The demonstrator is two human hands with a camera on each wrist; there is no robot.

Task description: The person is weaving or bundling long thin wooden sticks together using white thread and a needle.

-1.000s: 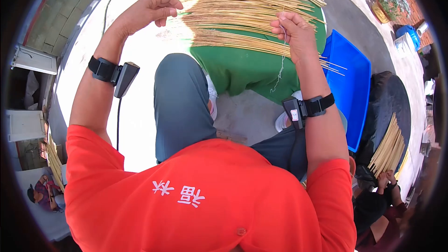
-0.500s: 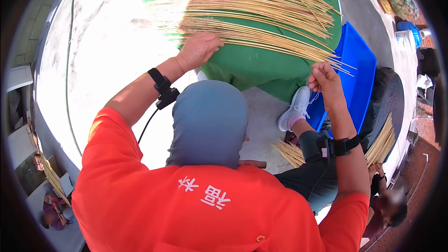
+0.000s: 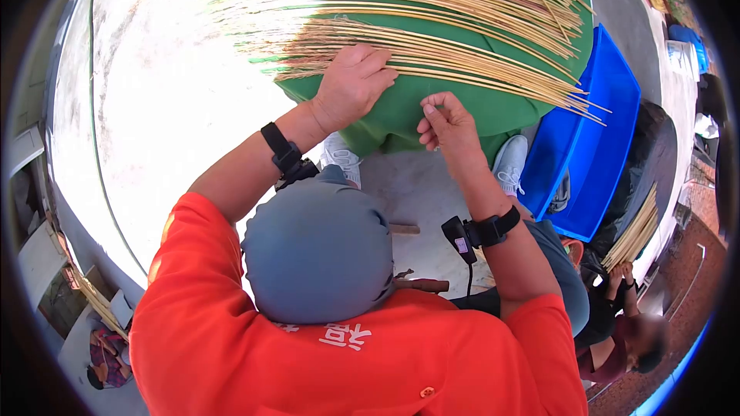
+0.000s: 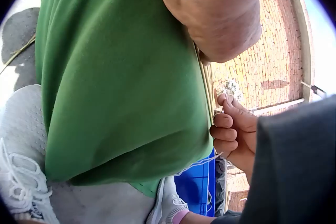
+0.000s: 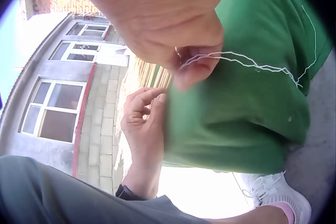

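In the head view my left hand [image 3: 356,85] is at the near edge of a row of thin dry straw stalks [image 3: 462,58]. Its thumb and curled fingers pinch the nearest stalks. The stalks lie side by side over a green cloth [image 3: 420,96] on a table. To the right, over the table's near edge, my right hand [image 3: 451,127] has thumb and forefinger pressed together. The right wrist view shows a white thread [image 5: 252,61] running from that pinch and trailing across the cloth. In the left wrist view a thin tip rises above the right hand's [image 4: 236,129] fingertips.
A blue plastic tub [image 3: 609,146] stands right of the table, next to a black covered thing [image 3: 655,154]. My bent knee [image 3: 320,246] is below the left forearm. Another person [image 3: 624,339] sits at the lower right, near a bundle of stalks [image 3: 632,231].
My left hand came down from the far left to the stalks' near edge. The right hand, pinching the thread, swung out to the right, then back in towards the left hand.
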